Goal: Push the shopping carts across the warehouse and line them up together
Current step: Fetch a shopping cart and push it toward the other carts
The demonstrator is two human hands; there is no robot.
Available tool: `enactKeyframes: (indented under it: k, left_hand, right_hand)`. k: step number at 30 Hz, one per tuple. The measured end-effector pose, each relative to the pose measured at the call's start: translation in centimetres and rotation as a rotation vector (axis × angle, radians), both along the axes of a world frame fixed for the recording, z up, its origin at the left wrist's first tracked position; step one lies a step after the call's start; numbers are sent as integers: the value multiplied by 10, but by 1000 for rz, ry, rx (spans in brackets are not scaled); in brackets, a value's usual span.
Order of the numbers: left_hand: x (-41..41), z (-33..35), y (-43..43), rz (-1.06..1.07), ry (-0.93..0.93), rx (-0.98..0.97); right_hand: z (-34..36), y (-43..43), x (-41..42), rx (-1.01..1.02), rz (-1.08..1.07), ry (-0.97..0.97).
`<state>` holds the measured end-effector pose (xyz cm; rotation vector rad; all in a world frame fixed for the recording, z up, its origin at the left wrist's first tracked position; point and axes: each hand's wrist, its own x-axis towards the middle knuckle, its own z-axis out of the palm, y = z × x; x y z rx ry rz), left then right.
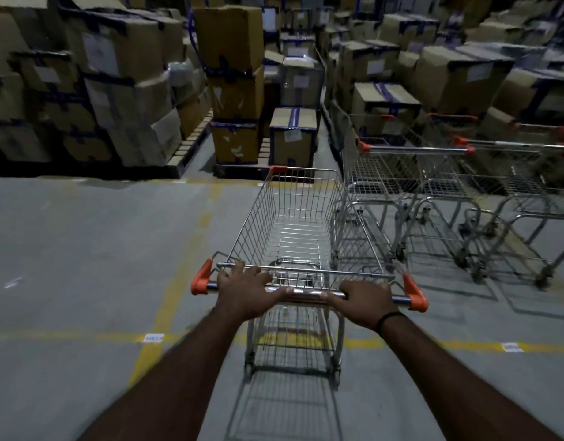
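Cardboard cartons [121,58], taped in dark blue, stacked high on pallets [191,138] across the whole far side. Grey concrete floor [83,249] with yellow lines [175,281] marking bays.

Parked carts [401,167]: a row of at least two wire carts at right, handles towards the camera, noses to the cartons; the furthest right is blurred.

Pushed cart [293,224]: empty, directly ahead of the person, long axis running away from the camera and leaning slightly right. Its right flank sits just beside the nearest parked cart; whether they touch I cannot tell.

Handle bar [306,295]: chrome with orange end caps, crosswise to the travel line.

Left hand [245,289]: palm on the bar, fingers lying fairly straight forward to the thin rail behind it.
Right hand [365,300]: curled round the bar, on the side nearer the row. Black wristband [390,316] on that wrist.

Judgement: the row lies ahead and right of the hands, so the nose should hold parallel to it; forward travel remains to bring the handles level.
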<state>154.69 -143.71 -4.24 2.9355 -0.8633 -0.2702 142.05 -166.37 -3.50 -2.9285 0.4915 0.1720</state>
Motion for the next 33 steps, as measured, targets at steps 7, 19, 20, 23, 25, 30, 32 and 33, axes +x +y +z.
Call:
enactKeyframes:
  k: [7,19,20,23,25,30,32,33]
  left_hand:
    - [109,0,-51,-26,-3,12]
    - [300,3,-150,-6,12,0]
    - [315,4,-160,-4,13,0]
    - [357,6,-191,-8,23,10]
    - [380,6,-212,-7,20,-4]
    - [426,5,-261,-14,39,15]
    - [444,6,-277,-28,31,16]
    - [452,7,-284,-33,27,15]
  right_hand:
    - [1,-46,101,-27,-11,-35]
    - [-9,-145,290,7,-35,-87]
    - [-9,-155,305,-1,-34,-85]
    - [-11,-186,346,-2,-20,-64]
    - [-11,-208,370,6,-15,-59]
    - [-13,-254,413,22,-19,-53]
    - [-13,-268,430,18,-29,-62]
    - [-13,-274,437,20,-37,-73]
